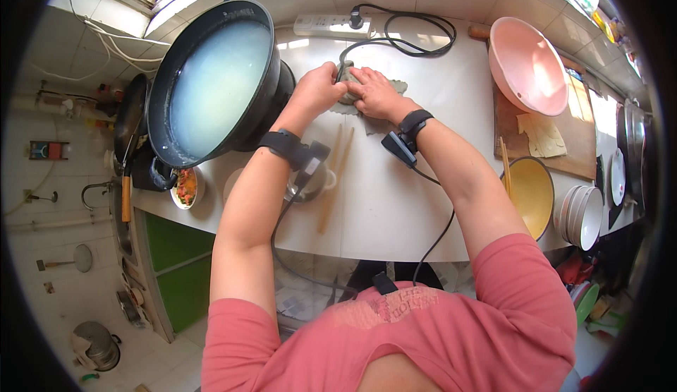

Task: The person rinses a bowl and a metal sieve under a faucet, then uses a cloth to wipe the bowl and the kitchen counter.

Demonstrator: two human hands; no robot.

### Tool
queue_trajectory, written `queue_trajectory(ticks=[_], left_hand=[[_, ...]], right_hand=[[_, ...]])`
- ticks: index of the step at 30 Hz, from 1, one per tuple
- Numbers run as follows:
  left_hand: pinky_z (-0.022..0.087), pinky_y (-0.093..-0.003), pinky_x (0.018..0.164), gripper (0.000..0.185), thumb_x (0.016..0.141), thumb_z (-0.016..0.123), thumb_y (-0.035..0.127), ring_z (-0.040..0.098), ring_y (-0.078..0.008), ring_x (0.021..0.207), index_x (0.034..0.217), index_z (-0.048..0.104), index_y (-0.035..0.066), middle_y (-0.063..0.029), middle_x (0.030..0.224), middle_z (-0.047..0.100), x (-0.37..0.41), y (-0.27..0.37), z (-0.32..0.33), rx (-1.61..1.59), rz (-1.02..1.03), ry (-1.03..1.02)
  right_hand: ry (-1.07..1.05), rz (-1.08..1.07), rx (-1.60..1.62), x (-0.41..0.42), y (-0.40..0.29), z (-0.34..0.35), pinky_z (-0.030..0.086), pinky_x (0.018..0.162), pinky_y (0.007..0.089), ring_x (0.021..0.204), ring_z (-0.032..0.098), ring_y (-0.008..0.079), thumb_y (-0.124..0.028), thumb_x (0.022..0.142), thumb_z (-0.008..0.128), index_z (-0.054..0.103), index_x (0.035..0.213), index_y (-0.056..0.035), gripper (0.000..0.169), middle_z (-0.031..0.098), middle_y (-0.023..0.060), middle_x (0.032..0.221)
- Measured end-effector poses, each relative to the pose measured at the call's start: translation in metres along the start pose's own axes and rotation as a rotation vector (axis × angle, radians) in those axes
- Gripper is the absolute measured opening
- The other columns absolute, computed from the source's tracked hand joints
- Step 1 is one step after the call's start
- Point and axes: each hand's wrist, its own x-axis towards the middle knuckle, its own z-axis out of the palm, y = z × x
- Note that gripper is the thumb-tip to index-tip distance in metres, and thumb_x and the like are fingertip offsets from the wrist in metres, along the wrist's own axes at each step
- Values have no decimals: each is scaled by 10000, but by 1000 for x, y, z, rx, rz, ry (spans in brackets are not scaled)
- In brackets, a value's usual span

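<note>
A grey-green cloth (pixel 399 86) with a scalloped edge lies bunched on the white countertop (pixel 391 201). My right hand (pixel 378 93) rests over it, palm down, fingers bent around its folds. My left hand (pixel 320 87) is closed at the cloth's left side, where a black power cord (pixel 389 32) runs down to its fingertips. The cord's end is hidden under my hands and the cloth. Both hands nearly touch at the thumbs. Left of them, a large black pan (pixel 158 122) of cloudy whitish liquid sits on a dark base.
A power strip (pixel 328 26) lies along the wall. Wooden chopsticks (pixel 336 180) and a glass vessel (pixel 307 185) are near my left forearm. A bowl of chopped food (pixel 186 188) stands left. At right are a pink basin (pixel 529 66), a cutting board (pixel 576 148), a yellow bowl (pixel 531 199) and stacked bowls (pixel 587 217).
</note>
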Motion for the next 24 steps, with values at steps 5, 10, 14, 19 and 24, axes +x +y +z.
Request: queue_trajectory(ticks=[5,10,14,19,24], left_hand=[[473,-421,717,255,732,594,201,601,-376,815,890,547,6,-216,824,623,-7,2,13,106,72,-36],[463,-443,750,192,781,548,130,589,-378,878,934,544,14,-206,883,626,-18,19,31,258,94,-138],[504,-410,712,143,775,553,110,632,-313,836,901,578,49,-147,848,647,-26,8,53,368,189,-72],[501,-409,678,120,754,549,91,601,-314,808,864,578,52,-129,826,613,-66,26,53,345,352,66],[477,-424,675,121,744,539,62,566,-310,801,864,551,51,-117,826,576,-154,33,61,165,497,5]], right_hand=[[-6,-128,11,-37,-12,-2,264,1055,464,1252,338,386,-86,724,532,520,1238,-174,521,368,180,1379],[-13,-195,18,-79,-16,-6,295,1028,474,1215,359,414,-72,718,553,533,1197,-167,489,379,188,1354],[-52,-146,2,-106,-28,-12,282,1041,477,1234,339,408,-65,728,571,513,1220,-181,509,358,171,1367],[-105,-95,17,-140,-35,-19,272,1052,484,1256,319,412,-49,751,579,501,1246,-192,522,341,167,1389],[-109,-74,88,-172,-40,-27,312,1032,457,1217,362,397,-3,729,577,543,1208,-181,512,379,168,1363]])
